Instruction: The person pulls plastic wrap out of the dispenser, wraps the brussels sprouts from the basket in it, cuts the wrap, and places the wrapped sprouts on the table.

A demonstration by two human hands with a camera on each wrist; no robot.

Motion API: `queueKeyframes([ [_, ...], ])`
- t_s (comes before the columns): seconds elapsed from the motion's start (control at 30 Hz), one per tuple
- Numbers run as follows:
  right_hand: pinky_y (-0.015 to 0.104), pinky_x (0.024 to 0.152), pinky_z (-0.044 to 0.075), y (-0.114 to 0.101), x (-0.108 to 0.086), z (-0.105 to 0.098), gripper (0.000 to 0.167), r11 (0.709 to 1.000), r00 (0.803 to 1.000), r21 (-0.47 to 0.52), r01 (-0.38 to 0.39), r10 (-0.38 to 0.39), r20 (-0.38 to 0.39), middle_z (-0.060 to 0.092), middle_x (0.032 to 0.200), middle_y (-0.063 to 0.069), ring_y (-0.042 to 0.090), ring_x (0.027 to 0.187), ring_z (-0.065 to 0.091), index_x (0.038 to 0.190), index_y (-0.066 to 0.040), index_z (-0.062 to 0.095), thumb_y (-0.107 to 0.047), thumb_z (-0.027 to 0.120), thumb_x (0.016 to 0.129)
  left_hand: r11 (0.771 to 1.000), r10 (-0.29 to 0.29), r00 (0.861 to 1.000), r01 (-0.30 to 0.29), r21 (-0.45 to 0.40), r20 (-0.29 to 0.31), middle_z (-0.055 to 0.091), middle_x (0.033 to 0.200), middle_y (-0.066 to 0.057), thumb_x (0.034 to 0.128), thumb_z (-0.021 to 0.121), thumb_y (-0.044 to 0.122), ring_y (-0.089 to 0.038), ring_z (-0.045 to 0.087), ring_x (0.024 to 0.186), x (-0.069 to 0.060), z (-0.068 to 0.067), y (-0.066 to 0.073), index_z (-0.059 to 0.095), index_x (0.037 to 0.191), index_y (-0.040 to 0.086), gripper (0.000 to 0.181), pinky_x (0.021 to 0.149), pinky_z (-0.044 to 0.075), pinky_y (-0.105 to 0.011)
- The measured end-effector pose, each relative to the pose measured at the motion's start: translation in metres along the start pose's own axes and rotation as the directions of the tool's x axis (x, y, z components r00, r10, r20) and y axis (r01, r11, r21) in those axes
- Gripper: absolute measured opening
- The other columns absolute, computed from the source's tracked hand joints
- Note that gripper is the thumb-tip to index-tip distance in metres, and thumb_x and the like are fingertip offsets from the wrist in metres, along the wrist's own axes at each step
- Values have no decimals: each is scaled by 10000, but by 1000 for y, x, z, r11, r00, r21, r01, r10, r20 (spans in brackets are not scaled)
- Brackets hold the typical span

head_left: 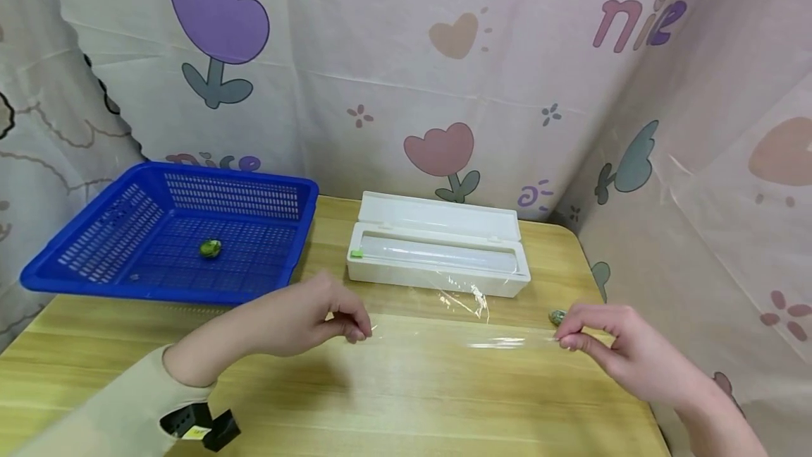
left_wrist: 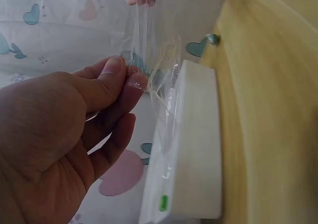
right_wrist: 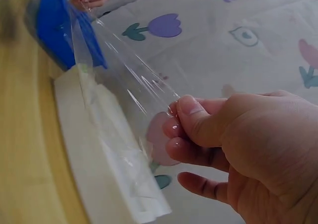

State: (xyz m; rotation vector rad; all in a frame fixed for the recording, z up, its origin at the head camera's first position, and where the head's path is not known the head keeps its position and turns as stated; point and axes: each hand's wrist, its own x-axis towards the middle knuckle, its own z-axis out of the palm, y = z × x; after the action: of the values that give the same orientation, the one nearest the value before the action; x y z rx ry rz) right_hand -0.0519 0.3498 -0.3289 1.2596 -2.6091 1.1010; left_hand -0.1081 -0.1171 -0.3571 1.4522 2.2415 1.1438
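A sheet of clear plastic wrap (head_left: 501, 341) stretches between both hands, in front of a white wrap dispenser box (head_left: 438, 281). My left hand (head_left: 317, 319) pinches one corner between thumb and forefinger; the left wrist view shows the film (left_wrist: 144, 40) bunched at those fingertips. My right hand (head_left: 624, 348) pinches the other corner, and in the right wrist view the film (right_wrist: 129, 70) runs taut from it toward the left hand. The dispenser's lid stands open, with a roll (head_left: 438, 252) inside. A small wrapped green item (head_left: 557, 317) lies just behind the right hand.
At the left a blue plastic basket (head_left: 254, 295) holds a small green wrapped item (head_left: 211, 248). The wooden table (head_left: 431, 407) meets patterned cloth (head_left: 355, 34) at the back and right. A small green piece (head_left: 357, 254) sits at the dispenser's left end.
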Motion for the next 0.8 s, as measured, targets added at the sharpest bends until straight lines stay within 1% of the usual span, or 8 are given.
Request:
queueKeyframes([
  [0.07, 190, 848, 524, 4, -6, 10, 541, 1000, 1000, 21, -7, 6, 7, 703, 960, -122, 92, 829, 662, 1067, -258, 728, 223, 758, 820, 1000, 11, 1000, -11, 0, 13, 709, 912, 188, 1009, 719, 54, -22, 685, 821, -3, 5, -3, 779, 988, 193, 153, 756, 590, -219],
  [0.17, 196, 836, 523, 9, -14, 24, 500, 998, 999, 64, -29, 28, 21, 699, 941, -123, 102, 803, 660, 1055, -261, 726, 190, 761, 842, 1000, 27, 999, -27, 9, 33, 691, 893, 199, 1011, 724, 76, 11, 655, 803, -7, 12, -5, 771, 970, 197, 135, 740, 574, -191],
  [0.2, 202, 835, 530, 10, -16, 28, 486, 996, 999, 79, -47, 45, 30, 700, 934, -127, 101, 799, 662, 1048, -265, 725, 179, 759, 853, 1000, 23, 999, -23, 6, 42, 686, 889, 202, 1012, 723, 75, 23, 644, 800, -9, 14, -5, 768, 966, 199, 140, 737, 570, -186],
  [0.23, 221, 772, 529, 12, -19, 33, 477, 994, 999, 103, -40, 37, 37, 702, 932, -116, 105, 793, 660, 1052, -254, 727, 181, 751, 859, 1000, 20, 999, -20, 5, 50, 682, 884, 204, 1012, 723, 71, 38, 633, 799, -10, 16, -6, 766, 961, 200, 146, 736, 568, -184],
  [0.3, 241, 720, 532, 15, -23, 41, 439, 988, 997, 147, -47, 38, 60, 699, 921, -104, 114, 775, 655, 1048, -240, 729, 166, 740, 881, 1000, 9, 998, -9, -1, 63, 682, 877, 201, 1011, 723, 65, 39, 630, 793, -14, 21, -8, 761, 951, 202, 155, 731, 566, -182],
  [0.43, 255, 705, 547, 20, -32, 58, 343, 973, 991, 213, -93, 69, 117, 700, 927, -88, 126, 781, 655, 1054, -226, 735, 98, 711, 944, 999, -30, 996, 31, -13, 80, 685, 872, 206, 1004, 729, 72, 36, 635, 785, -23, 34, -14, 763, 934, 201, 150, 717, 562, -176],
  [0.63, 286, 780, 576, 25, -43, 82, 184, 963, 966, 165, -214, 183, 185, 716, 937, -103, 88, 860, 677, 1031, -255, 739, -77, 693, 1021, 998, -56, 993, 53, 25, 104, 708, 891, 187, 995, 739, 83, 65, 628, 811, -34, 58, -30, 771, 944, 178, 113, 734, 536, -141],
  [0.8, 263, 811, 568, 33, -50, 101, 132, 961, 960, 128, -244, 220, 175, 726, 952, -106, 61, 880, 671, 1024, -241, 738, -117, 693, 1034, 996, -67, 993, 62, 60, 94, 708, 901, 200, 975, 761, 68, 85, 618, 829, -38, 70, -40, 769, 941, 193, 130, 766, 525, -130],
])
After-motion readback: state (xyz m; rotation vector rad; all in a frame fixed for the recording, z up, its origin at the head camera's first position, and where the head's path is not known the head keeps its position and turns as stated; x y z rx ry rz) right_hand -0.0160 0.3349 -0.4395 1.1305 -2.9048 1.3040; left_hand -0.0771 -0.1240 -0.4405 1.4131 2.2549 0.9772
